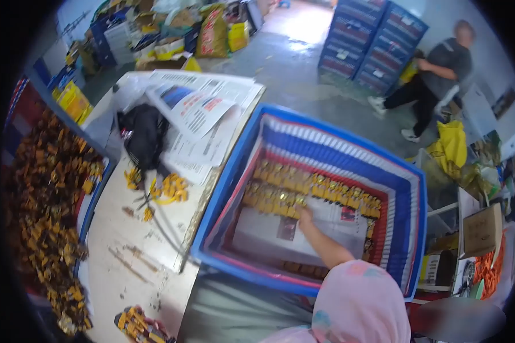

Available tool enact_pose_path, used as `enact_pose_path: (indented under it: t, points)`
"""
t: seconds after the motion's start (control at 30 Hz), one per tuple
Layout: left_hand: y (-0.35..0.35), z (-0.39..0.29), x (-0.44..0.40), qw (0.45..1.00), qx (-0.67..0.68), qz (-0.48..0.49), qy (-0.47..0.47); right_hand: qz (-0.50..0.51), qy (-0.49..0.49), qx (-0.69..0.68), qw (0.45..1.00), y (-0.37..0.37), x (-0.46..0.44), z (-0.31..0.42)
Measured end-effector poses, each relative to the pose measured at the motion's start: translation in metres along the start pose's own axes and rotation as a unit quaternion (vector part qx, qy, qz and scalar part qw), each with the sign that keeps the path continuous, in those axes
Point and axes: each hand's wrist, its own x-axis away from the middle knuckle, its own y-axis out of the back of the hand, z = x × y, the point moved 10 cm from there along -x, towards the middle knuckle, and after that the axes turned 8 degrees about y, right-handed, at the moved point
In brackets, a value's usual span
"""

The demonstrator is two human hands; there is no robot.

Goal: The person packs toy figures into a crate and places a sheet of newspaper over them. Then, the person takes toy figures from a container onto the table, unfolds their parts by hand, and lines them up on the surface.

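My right hand (305,215) reaches down into a blue plastic crate (212,226), its fingers closed at the end of a row of small yellow-and-black parts (272,200). A second row of these parts (332,188) lies behind it, set side by side. White printed paper (263,228) lines the crate floor. Low at the left, my left hand (165,330) is wrapped round several yellow-and-black parts (137,324), partly cut off by the frame edge. A pink patterned sleeve (360,303) covers my right upper arm.
A large heap of yellow-and-black parts (51,228) fills a bin at left. The white table (109,228) holds newspapers (206,126), a black bag (145,137) and loose yellow pieces (171,188). Blue stacked crates (355,40) and a seated person (440,74) are behind.
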Motion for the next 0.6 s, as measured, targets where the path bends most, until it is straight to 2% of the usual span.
enact_pose_path:
  t: [0.07,0.1,0.17,0.2,0.27,0.33,0.4,0.47,0.53,0.57,0.6]
  points:
    - [0.018,0.011,-0.009,0.995,0.061,0.03,0.072,0.011,0.134,0.172,0.976,0.016,-0.028,0.001]
    - [0.037,0.011,-0.017,0.996,0.011,0.046,0.069,0.004,0.121,0.201,0.972,0.035,-0.058,-0.029]
    - [0.019,0.015,-0.019,0.997,-0.015,0.046,0.063,0.009,0.057,0.255,0.965,0.031,-0.051,-0.022]
    - [0.004,0.013,-0.011,0.997,-0.033,0.038,0.053,0.046,0.017,0.238,0.97,0.03,-0.062,-0.034]
    - [-0.004,0.004,0.006,0.969,-0.225,-0.036,-0.1,0.128,-0.068,0.207,0.968,0.034,-0.087,-0.069]
    - [-0.016,0.032,-0.019,0.996,-0.044,0.048,0.06,0.07,0.018,0.342,0.937,-0.001,-0.018,0.024]
    - [-0.029,0.038,-0.017,0.995,-0.087,0.022,0.049,0.057,0.241,0.274,0.93,-0.063,0.063,0.102]
    - [-0.061,0.058,-0.019,0.992,-0.069,0.068,0.079,0.255,0.16,0.212,0.93,-0.134,0.136,0.125]
    - [-0.103,0.087,-0.023,0.965,-0.148,0.189,0.104,0.442,0.028,0.083,0.893,-0.195,0.228,0.148]
    - [-0.13,0.095,-0.022,0.958,-0.174,0.219,0.07,0.532,0.053,0.048,0.843,-0.217,0.273,0.171]
    - [-0.16,0.106,-0.016,0.946,-0.201,0.251,0.042,0.564,0.074,0.023,0.822,-0.227,0.302,0.184]
